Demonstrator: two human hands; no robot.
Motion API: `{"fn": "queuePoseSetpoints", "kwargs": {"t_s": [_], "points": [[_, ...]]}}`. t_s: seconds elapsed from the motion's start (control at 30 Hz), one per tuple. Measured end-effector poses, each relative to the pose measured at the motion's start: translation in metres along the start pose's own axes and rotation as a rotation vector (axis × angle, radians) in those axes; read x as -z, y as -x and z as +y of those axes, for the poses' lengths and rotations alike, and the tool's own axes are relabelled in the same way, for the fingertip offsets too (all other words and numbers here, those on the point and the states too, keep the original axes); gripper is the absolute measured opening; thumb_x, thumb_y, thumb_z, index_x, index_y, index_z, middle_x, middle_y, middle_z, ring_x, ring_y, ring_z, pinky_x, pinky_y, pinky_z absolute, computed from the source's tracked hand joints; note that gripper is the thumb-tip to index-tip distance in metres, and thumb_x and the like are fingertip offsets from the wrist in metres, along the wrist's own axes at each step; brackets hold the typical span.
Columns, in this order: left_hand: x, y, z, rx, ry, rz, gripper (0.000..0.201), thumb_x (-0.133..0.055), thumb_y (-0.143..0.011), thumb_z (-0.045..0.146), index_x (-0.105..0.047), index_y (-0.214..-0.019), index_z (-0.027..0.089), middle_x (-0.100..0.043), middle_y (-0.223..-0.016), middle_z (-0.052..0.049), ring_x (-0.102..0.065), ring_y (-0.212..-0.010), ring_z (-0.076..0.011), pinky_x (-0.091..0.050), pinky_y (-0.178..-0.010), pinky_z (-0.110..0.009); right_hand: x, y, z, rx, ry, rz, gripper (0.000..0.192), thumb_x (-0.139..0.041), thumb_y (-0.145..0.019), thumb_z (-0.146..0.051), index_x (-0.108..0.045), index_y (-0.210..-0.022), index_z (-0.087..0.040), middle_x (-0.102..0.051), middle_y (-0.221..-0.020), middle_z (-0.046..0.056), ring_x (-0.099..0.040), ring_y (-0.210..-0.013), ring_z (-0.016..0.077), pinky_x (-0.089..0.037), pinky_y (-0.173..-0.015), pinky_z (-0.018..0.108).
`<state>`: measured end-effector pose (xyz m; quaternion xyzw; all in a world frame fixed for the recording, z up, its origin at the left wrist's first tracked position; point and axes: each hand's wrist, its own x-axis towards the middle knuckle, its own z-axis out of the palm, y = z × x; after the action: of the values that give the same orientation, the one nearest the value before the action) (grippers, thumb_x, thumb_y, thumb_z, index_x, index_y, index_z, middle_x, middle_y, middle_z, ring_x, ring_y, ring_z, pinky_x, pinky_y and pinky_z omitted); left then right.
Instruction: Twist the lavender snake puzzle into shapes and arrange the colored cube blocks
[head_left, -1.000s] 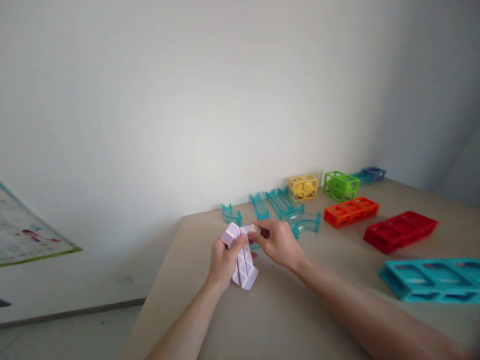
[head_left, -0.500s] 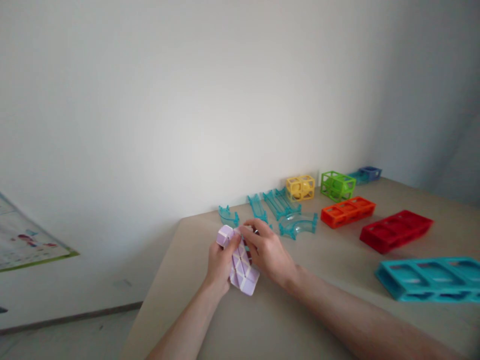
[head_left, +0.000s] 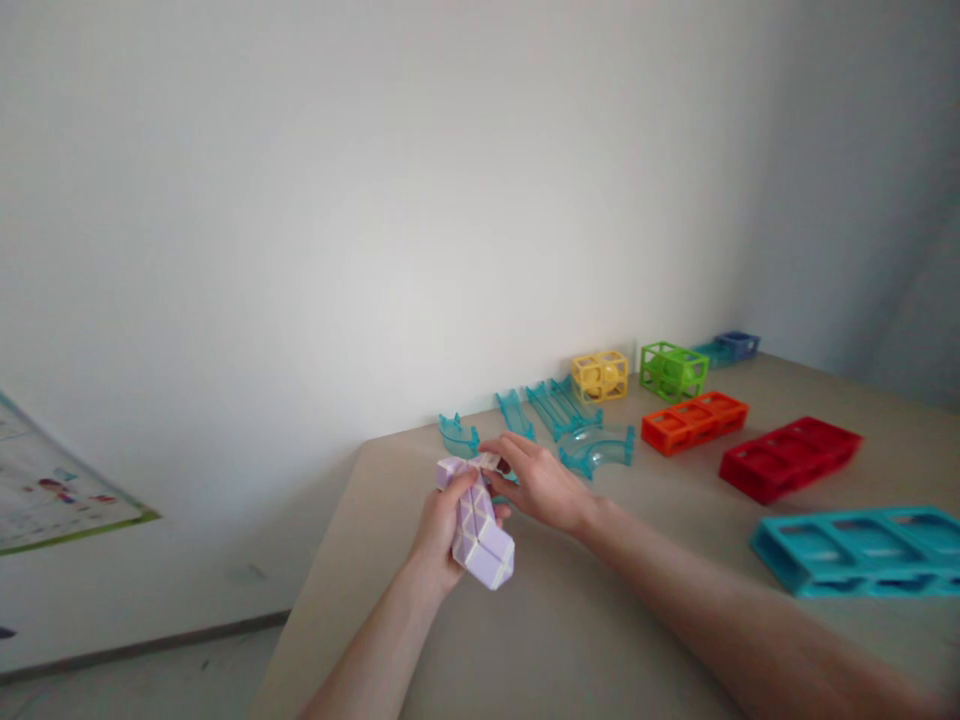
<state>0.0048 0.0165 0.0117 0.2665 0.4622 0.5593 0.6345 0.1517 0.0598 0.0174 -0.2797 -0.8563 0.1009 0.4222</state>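
A lilac and white snake puzzle [head_left: 484,545], made of wedge segments, is held up over the table by both hands. My left hand [head_left: 439,530] wraps round its left side, with the thumb lying across the upper part. At the far end, my right hand [head_left: 536,480] pinches a pale segment between thumb and fingers. The puzzle tilts, its wide lower end pointing down and right. Its underside and part of the far end are hidden by my fingers.
Clear teal track pieces [head_left: 551,410] lie behind my hands, a curved one [head_left: 600,450] nearest. Rightward stand a yellow frame block [head_left: 600,377], green [head_left: 673,372], orange [head_left: 695,422], red [head_left: 791,458] and turquoise [head_left: 862,550] ones. A white wall [head_left: 300,250] borders the table [head_left: 360,560].
The snake puzzle has turned in my hands, so its lower end shows different faces. My right fingers have shifted slightly at the far end, still gripping there.
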Motion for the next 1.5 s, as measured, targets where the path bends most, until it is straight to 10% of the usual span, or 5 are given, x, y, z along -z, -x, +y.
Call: {"fn": "queuePoseSetpoints", "kwargs": {"t_s": [0.1,0.27,0.47,1.1,1.5], "points": [[0.002,-0.003,0.0,0.017,-0.002,-0.009,0.023,-0.07,-0.073,0.031,-0.063,-0.086,0.013,-0.069,-0.061,-0.004,-0.064,-0.045,-0.0168,-0.048,-0.041,-0.024,-0.002,-0.001,0.003,0.0,-0.013,0.0,0.022,-0.058,-0.087,-0.014,-0.057,-0.108,-0.017,-0.063,-0.093,0.007,-0.062,-0.074,0.0156,-0.051,-0.069,0.028],[0.007,-0.008,-0.007,-0.353,-0.108,-0.019,0.034,-0.075,-0.07,0.036,-0.066,-0.093,0.012,-0.072,-0.078,-0.006,-0.066,-0.058,-0.0171,-0.05,-0.05,-0.024,-0.008,0.005,-0.002,-0.284,-0.303,0.179,0.022,-0.061,-0.086,-0.03,-0.055,-0.103,-0.017,-0.063,-0.084,0.004,-0.062,-0.071,0.0158,-0.051,-0.062,0.026],[0.017,-0.008,-0.01,-0.537,-0.361,0.017,0.029,-0.077,-0.069,0.038,-0.064,-0.07,0.012,-0.057,-0.057,0.002,-0.05,-0.05,-0.0094,-0.038,-0.048,-0.019,-0.001,0.007,-0.009,-0.507,-0.579,-0.121,0.043,-0.042,-0.093,-0.052,-0.05,-0.067,-0.019,-0.049,-0.046,-0.005,-0.045,-0.037,0.0103,-0.033,-0.038,0.021],[0.005,0.002,-0.018,-0.615,-0.431,0.084,0.027,-0.072,-0.074,0.039,-0.07,-0.075,0.012,-0.067,-0.066,-0.001,-0.058,-0.061,-0.014,-0.042,-0.055,-0.021,0.002,0.006,-0.025,-0.446,-0.101,0.001,0.044,-0.033,-0.099,-0.032,-0.053,-0.062,-0.019,-0.059,-0.058,0.003,-0.054,-0.053,0.0148,-0.035,-0.053,0.024],[0.008,-0.003,0.004,-0.368,0.294,-0.177,0.037,-0.085,-0.06,0.029,-0.069,-0.092,0.018,-0.073,-0.09,-0.005,-0.068,-0.08,-0.019,-0.051,-0.079,-0.032,-0.006,0.012,-0.025,-0.412,-0.317,0.148,0.042,-0.041,-0.095,-0.047,-0.066,-0.111,-0.018,-0.064,-0.097,0.009,-0.059,-0.091,0.0222,-0.046,-0.079,0.034]]}}
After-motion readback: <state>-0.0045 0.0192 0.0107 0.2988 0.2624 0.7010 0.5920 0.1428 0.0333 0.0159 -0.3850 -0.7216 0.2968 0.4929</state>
